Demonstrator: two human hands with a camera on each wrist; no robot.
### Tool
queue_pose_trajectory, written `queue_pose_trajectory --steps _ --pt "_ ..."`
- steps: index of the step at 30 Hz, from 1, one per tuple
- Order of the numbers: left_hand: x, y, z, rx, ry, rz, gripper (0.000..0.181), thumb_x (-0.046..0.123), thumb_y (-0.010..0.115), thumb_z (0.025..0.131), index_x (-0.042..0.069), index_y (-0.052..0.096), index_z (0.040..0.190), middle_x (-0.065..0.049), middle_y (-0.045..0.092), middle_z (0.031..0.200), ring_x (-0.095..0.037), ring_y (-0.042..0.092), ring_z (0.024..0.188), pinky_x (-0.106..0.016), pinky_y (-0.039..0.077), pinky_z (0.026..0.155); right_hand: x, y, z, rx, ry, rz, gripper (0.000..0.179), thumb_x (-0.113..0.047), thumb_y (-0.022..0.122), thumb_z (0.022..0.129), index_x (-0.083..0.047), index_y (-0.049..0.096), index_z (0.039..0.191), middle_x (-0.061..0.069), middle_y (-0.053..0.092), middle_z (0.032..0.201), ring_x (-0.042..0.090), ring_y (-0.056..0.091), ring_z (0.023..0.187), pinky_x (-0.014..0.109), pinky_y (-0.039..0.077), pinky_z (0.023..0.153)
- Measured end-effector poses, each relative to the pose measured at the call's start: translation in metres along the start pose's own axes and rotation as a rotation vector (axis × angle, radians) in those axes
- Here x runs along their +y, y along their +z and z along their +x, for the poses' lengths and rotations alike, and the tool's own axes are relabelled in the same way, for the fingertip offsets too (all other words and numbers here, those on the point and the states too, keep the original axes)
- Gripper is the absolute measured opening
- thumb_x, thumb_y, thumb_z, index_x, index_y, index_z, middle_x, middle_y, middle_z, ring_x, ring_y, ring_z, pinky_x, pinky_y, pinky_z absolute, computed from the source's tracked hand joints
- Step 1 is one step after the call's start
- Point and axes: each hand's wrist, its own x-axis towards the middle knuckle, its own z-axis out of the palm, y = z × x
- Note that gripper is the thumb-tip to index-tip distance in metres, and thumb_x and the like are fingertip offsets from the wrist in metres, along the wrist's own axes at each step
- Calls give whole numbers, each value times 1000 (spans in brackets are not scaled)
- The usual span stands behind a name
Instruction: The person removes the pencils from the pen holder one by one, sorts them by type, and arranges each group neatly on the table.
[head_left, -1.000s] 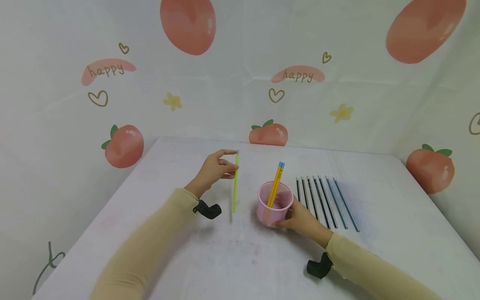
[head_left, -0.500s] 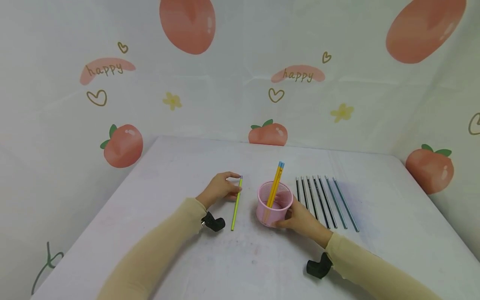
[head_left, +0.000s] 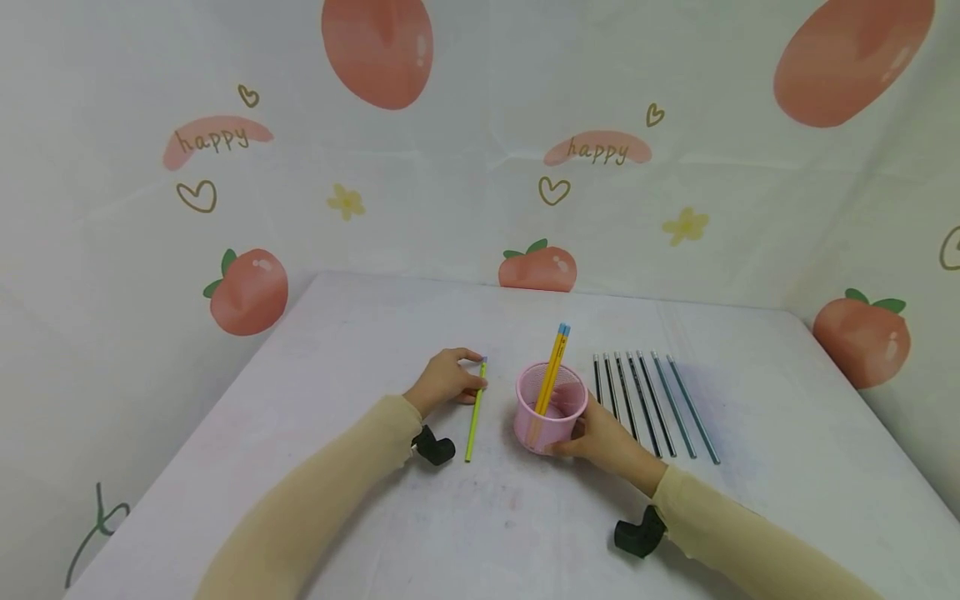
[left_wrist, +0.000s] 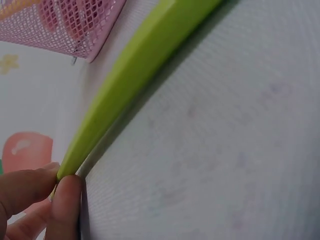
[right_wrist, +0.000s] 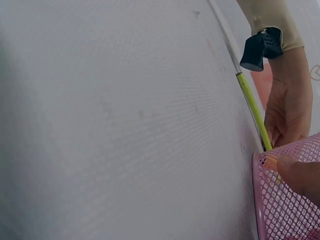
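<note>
My left hand (head_left: 447, 382) pinches a lime-green pencil (head_left: 474, 429) near its purplish-blue end, left of the cup. In the left wrist view thumb and fingertip meet on the pencil (left_wrist: 120, 90), which runs close along the white table, its shadow right beside it. My right hand (head_left: 611, 442) grips a pink mesh pencil cup (head_left: 557, 430) low on its right side, the thumb at the front. Upright in the cup lean two yellow pencils (head_left: 552, 367) with blue ends. The right wrist view shows a thumb (right_wrist: 297, 172) against the mesh (right_wrist: 285, 210).
Right of the cup, several dark pencils (head_left: 642, 400) lie side by side, with two teal pencils (head_left: 693, 408) at the row's right end. The white table (head_left: 450, 533) meets a printed backdrop (head_left: 450, 192) behind. Each wrist carries a small black camera (head_left: 640, 532).
My left hand has come down and nearer with the green pencil, which was held upright above the table and now lies low along it. The right hand and cup stay put.
</note>
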Motion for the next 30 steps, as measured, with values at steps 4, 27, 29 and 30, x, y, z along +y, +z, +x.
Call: queue_pose_trajectory --steps 4,27,29,30 --pt "1 1 0 -1 5 8 49 7 76 82 9 60 128 -9 70 78 -8 62 52 -24 58 57 2 0 0 1 -8 -1 91 -6 84 71 -4 31 144 17 47 141 34 44 132 51 38 110" --pt "-1 1 4 -10 -14 25 49 9 76 82 12 60 127 -6 67 73 -8 60 53 -23 57 55 0 -1 0 -16 1 12 92 -10 84 72 -7 29 146 15 45 144 34 43 133 51 38 109" --pt "-1 1 4 -13 -11 24 49 9 76 82 12 60 128 -6 66 72 -8 60 52 -23 57 55 -1 -1 -1 -15 2 7 92 -10 84 72 -7 29 146 15 45 144 34 43 132 51 39 109" --pt "-1 1 4 -15 -10 23 49 9 76 82 12 60 128 -6 66 72 -8 60 52 -23 57 55 -1 -1 -1 -15 5 8 93 -10 84 72 -7 29 146 15 45 144 34 43 132 51 38 109"
